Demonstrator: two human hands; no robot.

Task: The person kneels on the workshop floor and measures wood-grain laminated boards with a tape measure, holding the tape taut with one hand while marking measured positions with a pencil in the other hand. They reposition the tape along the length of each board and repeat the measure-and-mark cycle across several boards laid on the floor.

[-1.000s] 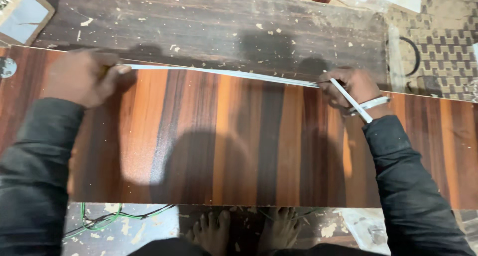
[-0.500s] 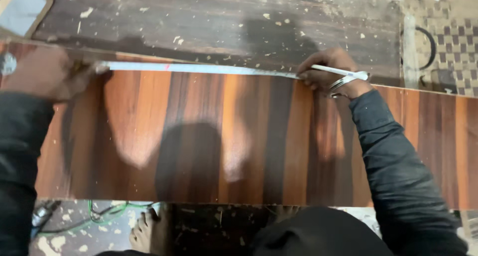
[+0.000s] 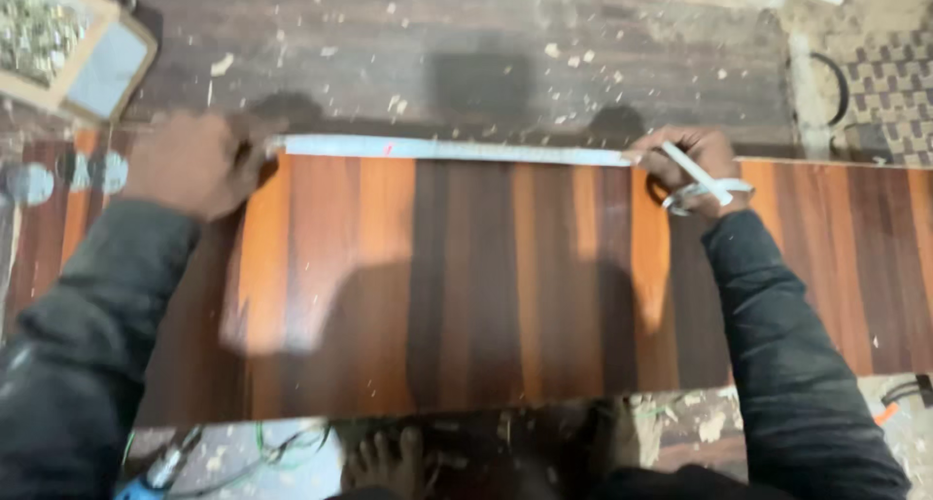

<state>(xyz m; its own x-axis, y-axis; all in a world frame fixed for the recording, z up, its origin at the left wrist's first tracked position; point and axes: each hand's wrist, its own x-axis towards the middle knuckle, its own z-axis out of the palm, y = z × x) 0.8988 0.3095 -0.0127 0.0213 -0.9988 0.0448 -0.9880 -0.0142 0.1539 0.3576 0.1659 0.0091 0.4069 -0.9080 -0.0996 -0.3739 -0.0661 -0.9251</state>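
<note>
Stretching along the far edge of a striped wooden board (image 3: 486,286), a white measuring tape (image 3: 447,149) lies flat and nearly level, running from the left hand (image 3: 194,163) to the right hand (image 3: 692,162). The left hand rests palm down on the board at the tape's left end, fingers curled over it and pressing it to the surface; how tightly it grips cannot be told through the blur. The right hand pins the tape's right end at the board's far edge, its fingers closed around a slim white pencil (image 3: 692,171) that slants down to the right across the knuckles. A white band, seemingly slack tape, loops around the right wrist. Both forearms wear dark sleeves (image 3: 797,364).

The board shows lengthwise bands of orange, brown and near-black veneer, with the person's shadow falling across its middle. Beyond it lies a darker panel (image 3: 466,63) scattered with pale wood chips. At the upper left corner sits a tilted open box (image 3: 68,48) holding small metallic pieces. Two round silvery objects (image 3: 68,177) lie at the board's left end. Below the board's near edge a bare foot (image 3: 389,461) stands on a littered floor, with green wire (image 3: 282,447) just beside it.
</note>
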